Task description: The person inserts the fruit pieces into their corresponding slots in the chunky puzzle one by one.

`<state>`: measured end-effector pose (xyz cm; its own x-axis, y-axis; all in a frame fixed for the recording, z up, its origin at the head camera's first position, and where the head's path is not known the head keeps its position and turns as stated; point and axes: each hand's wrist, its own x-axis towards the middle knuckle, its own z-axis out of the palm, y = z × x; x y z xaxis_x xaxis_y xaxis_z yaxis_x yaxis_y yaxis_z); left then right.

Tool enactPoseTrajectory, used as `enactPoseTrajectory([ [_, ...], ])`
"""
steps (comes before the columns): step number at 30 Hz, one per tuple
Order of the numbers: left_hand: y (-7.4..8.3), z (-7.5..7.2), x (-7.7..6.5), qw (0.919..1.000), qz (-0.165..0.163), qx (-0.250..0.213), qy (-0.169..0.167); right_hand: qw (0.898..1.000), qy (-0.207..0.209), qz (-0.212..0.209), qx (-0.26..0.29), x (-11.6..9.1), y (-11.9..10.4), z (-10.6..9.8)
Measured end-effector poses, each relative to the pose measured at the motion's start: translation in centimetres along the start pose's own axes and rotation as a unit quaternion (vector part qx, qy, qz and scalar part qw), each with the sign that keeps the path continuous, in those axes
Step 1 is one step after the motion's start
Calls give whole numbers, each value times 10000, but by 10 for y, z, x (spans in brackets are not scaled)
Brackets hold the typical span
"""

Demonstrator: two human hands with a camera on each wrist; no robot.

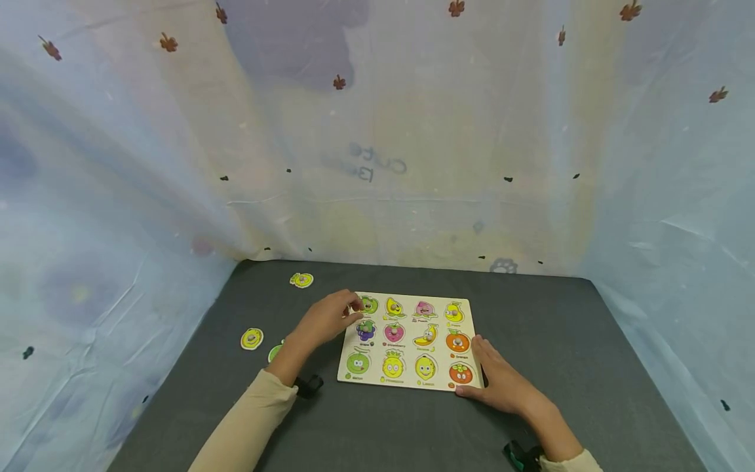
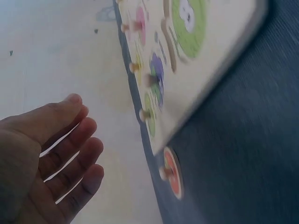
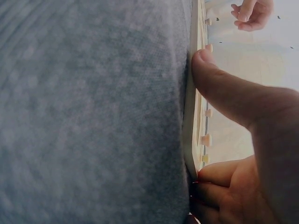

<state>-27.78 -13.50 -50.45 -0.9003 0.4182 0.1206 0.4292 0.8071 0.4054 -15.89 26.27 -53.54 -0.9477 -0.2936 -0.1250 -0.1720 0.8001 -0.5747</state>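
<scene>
A wooden fruit puzzle board [image 1: 380, 353] lies on the dark cloth, with pictures of fruit in rows. Several of its pieces carry small knobs, among them the purple grape piece [image 2: 158, 77] and the orange piece [image 1: 457, 341]. Over the board's far left corner hovers my left hand [image 1: 330, 318], fingers loosely bent and holding nothing. My right hand [image 1: 503, 380] grips the near right corner, thumb along the front edge and fingers against the right side. In the left wrist view, a round red knobbed piece [image 2: 174, 173] lies just past the board's corner; my left hand hides it in the head view.
Left of the board lie a yellow fruit piece [image 1: 302, 280], a round yellow piece [image 1: 251, 339] and a green piece [image 1: 274, 353] partly hidden by my left forearm. A pale patterned curtain [image 1: 377, 131] encloses the dark table [image 1: 389, 432] at the back and sides.
</scene>
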Motion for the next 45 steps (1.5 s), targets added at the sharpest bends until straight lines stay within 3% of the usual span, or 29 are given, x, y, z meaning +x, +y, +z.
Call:
enactPoseTrajectory([
  [15,-51,-27,-29,9998,25,-87,-156,9999,-92,72,-28,0,-4,-1],
  [27,-94,-31,-57,9991,-9,-19,-413,10000,-56,20,-49,0,-3,-1],
  [45,-122,-50,-99,9977,175,-73,-650,9999,-46,40,-128,0,-1,1],
])
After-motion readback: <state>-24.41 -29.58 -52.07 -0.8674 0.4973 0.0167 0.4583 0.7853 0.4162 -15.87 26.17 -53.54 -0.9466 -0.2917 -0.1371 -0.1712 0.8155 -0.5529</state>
